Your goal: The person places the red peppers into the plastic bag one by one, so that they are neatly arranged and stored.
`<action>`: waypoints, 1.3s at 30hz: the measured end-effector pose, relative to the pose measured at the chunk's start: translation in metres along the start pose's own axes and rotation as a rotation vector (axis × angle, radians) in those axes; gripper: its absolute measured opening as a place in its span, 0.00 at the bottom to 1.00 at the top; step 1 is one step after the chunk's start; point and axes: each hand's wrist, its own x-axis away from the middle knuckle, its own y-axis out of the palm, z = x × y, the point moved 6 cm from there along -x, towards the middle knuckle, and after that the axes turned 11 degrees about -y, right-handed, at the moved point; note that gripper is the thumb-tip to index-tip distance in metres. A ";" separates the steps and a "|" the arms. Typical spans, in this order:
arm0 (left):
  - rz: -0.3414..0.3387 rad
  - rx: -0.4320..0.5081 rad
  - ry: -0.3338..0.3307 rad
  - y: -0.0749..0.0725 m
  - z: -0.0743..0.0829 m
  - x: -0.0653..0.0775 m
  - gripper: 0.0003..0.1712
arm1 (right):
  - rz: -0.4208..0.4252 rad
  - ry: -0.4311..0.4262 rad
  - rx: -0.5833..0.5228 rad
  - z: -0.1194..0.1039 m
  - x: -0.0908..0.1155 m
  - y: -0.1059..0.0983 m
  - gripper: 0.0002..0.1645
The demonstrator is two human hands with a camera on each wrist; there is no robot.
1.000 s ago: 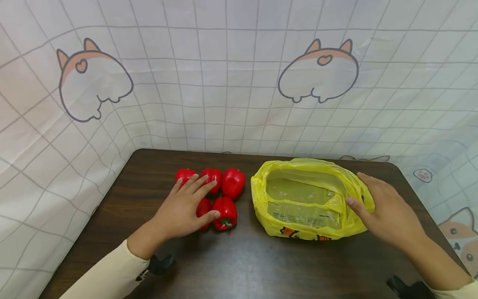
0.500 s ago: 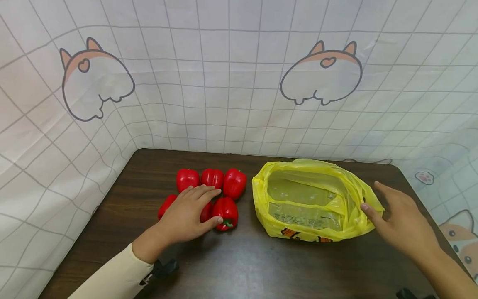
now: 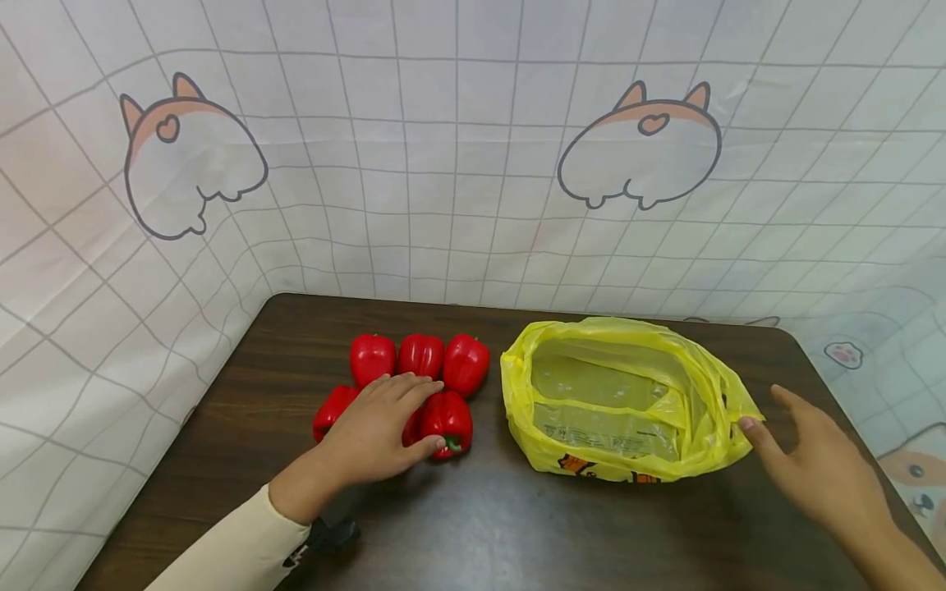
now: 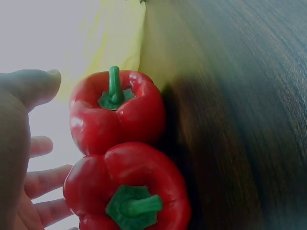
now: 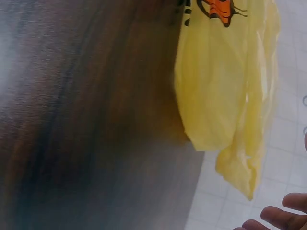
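Note:
Several glossy red bell peppers (image 3: 466,364) sit in two rows on the dark table. My left hand (image 3: 373,431) hovers over the front row with fingers spread loosely, partly hiding the peppers beneath it. In the left wrist view, two peppers (image 4: 117,112) show green stems, and the fingers (image 4: 45,182) reach alongside them. A yellow plastic bag (image 3: 517,410) stands on the right with its mouth wide and its inside visible. My right hand (image 3: 824,460) is at the bag's right end, thumb tip close to its corner, fingers relaxed and holding nothing.
The dark wood-grain table (image 3: 502,525) has rounded back corners. A white grid-patterned cloth (image 3: 414,164) with cartoon corgis hangs behind it and along both sides. The bag lies to the right of the peppers, with a narrow strip of table between.
My right hand has drawn away to the right from the bag, whose right corner now extends outward. My left hand has lowered slightly toward the front, uncovering the back peppers.

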 end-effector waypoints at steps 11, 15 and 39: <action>0.026 0.002 0.028 0.002 0.003 -0.001 0.42 | -0.067 0.026 -0.023 0.007 0.007 0.014 0.55; 0.025 0.006 0.027 0.004 0.004 -0.001 0.41 | -0.097 0.052 -0.027 0.009 0.009 0.018 0.57; 0.038 0.017 0.049 0.007 0.005 -0.005 0.41 | -0.031 0.105 -0.152 0.007 0.020 0.029 0.51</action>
